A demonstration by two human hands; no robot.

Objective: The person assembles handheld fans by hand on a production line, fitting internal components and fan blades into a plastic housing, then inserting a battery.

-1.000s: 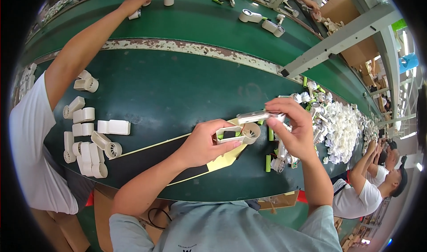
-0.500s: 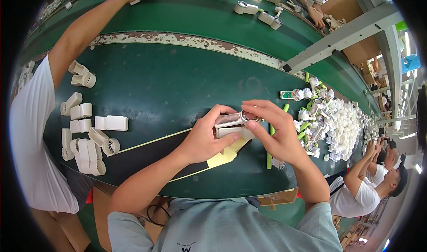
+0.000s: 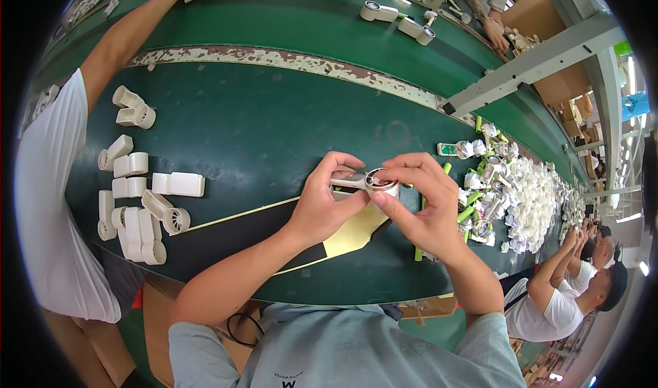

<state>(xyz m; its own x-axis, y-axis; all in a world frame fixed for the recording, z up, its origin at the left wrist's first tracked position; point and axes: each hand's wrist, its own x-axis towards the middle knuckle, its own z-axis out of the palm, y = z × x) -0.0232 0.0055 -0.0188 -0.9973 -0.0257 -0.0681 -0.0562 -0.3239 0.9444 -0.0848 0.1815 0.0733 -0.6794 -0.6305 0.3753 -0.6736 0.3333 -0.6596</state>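
Both my hands hold a small white handheld fan casing above the table, in front of me. My left hand grips the narrow handle end, its thumb along the near side. My right hand has its fingers and thumb on the round head, where a dark ring-shaped opening faces up. Fingers cover part of the casing, so how well its halves meet cannot be told. Beneath my hands lies a black and yellow sheet. To the left stand several white fan shells, some with slatted round ends.
A heap of white parts with green cylinders lies to the right. Past a chipped rail, a green belt carries fan pieces. A grey metal post slants at upper right. A co-worker's arm reaches across at left.
The gap seen between the casing's two halves looks narrower, and my right fingers have shifted on the round head. The co-worker's hand at upper left has moved a little leftward.
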